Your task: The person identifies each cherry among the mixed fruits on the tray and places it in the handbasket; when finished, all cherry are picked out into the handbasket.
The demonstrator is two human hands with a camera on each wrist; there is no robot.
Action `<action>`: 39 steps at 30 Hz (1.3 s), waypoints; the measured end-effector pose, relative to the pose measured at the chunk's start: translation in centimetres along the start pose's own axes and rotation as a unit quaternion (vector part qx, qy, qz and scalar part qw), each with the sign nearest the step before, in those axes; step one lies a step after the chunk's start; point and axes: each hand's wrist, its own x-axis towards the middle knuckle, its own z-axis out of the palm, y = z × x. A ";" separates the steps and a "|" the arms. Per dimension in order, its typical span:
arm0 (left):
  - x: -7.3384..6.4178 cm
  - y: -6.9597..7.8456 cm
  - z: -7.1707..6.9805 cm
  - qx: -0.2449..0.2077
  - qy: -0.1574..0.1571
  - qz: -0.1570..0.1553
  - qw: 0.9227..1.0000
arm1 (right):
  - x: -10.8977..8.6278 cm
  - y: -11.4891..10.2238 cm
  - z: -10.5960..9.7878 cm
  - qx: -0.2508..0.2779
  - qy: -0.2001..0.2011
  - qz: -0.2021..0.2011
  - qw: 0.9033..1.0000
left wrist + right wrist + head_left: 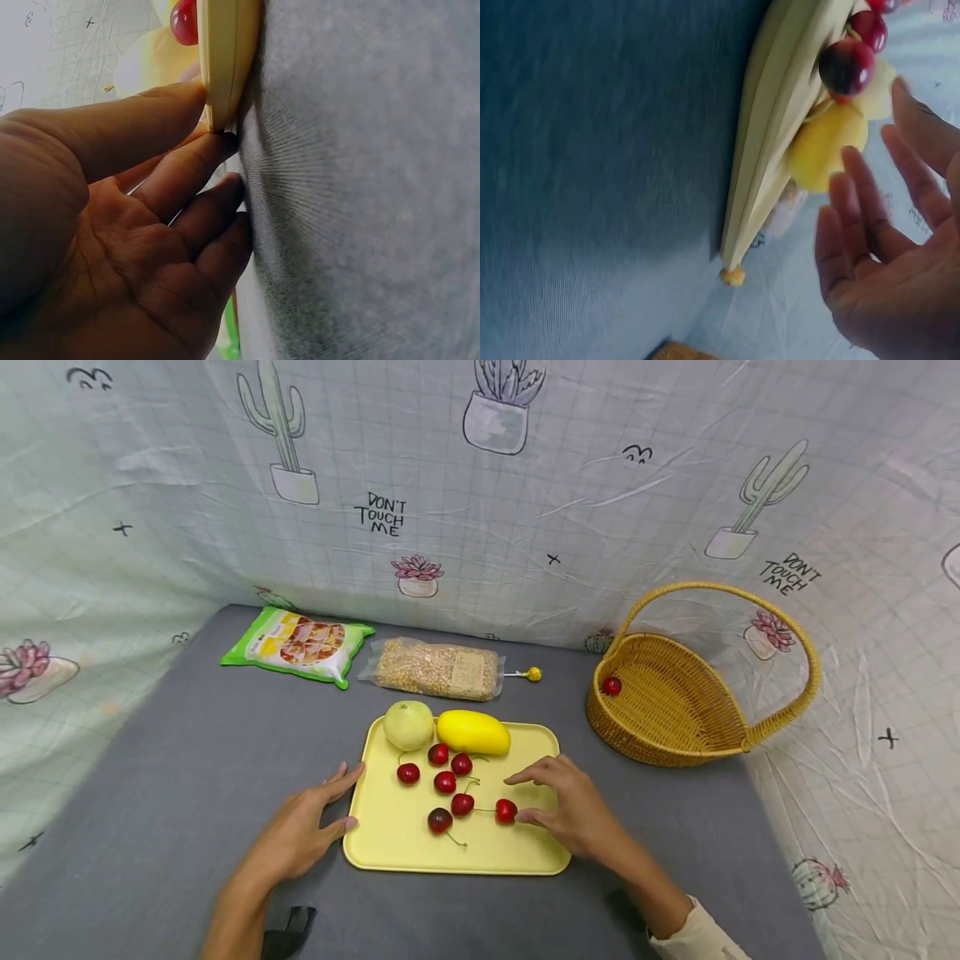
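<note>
A pale yellow tray (397,852) holds several dark red cherries (445,782) with green stems, a round pale green fruit (408,725) and an oblong yellow fruit (472,732). My left hand (300,831) touches the tray's left edge, its thumb and forefinger spread along the rim. In the left wrist view the thumb (142,127) lies against the rim. Over the tray's right side hovers my right hand (566,806), thumb and fingers apart with nothing between them. Its thumb tip is close to the rightmost cherry (506,812); whether they touch I cannot tell.
To the right stands a wicker basket (660,747) with a tall handle and a red cherry (611,686) inside. Behind the tray lie a green-and-white food packet (300,643), a clear bag of yellowish kernels (435,668) and a yellow lollipop (533,674). A patterned curtain (480,527) hangs behind the grey table.
</note>
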 end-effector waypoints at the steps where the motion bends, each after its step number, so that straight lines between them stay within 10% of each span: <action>1: 0.0 0.0 0.0 0.000 -0.002 -0.001 1.000 | -0.1 0.0 0.2 -0.002 -0.006 0.003 1.000; 23: 0.2 0.1 0.2 -0.004 -0.012 0.005 1.000 | -0.3 -0.9 1.9 -0.042 -0.038 0.044 0.997; 39: 0.2 0.2 0.0 -0.005 -0.015 0.005 1.000 | 0.5 -0.9 -1.0 0.003 0.063 0.010 0.998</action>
